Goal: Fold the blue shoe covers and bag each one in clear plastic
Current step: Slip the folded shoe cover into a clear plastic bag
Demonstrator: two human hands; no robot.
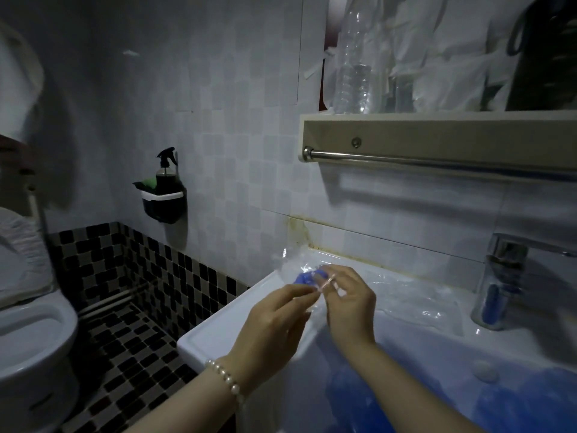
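bracelet [225, 377]: round pearl beads, on your left wrist, in front of the sink's near-left corner.
loose covers [468, 398]: crumpled matte blue film heaped in the sink basin, nearest you, partly under your right forearm.
sink [218, 323]: glossy white ceramic, squared rim. Landmark for everything below.
left hand [274, 323]: above the sink's left rim; thumb and forefinger pinch the near edge of the clear bag.
right hand [349, 304]: just right of your left hand, over the basin's left side; fingers curled, tips pinching the same bag edge, thin film stretched across them.
clear bag [290, 264]: thin, glossy, wrinkled plastic, held over the sink's back-left corner.
folded cover [304, 278]: small compact blue wad, seen through the bag film just beyond your fingertips.
plastic sheets [415, 295]: more clear crinkled film lying flat on the sink's back ledge.
faucet [499, 276]: chrome, cylindrical base, on the sink's back-right.
towel bar [437, 162]: polished steel tube under a cream shelf, on the wall above the sink.
water bottle [352, 57]: ribbed clear plastic, on that shelf.
spray bottle [167, 170]: dark, black trigger head, in a wall caddy left of the sink.
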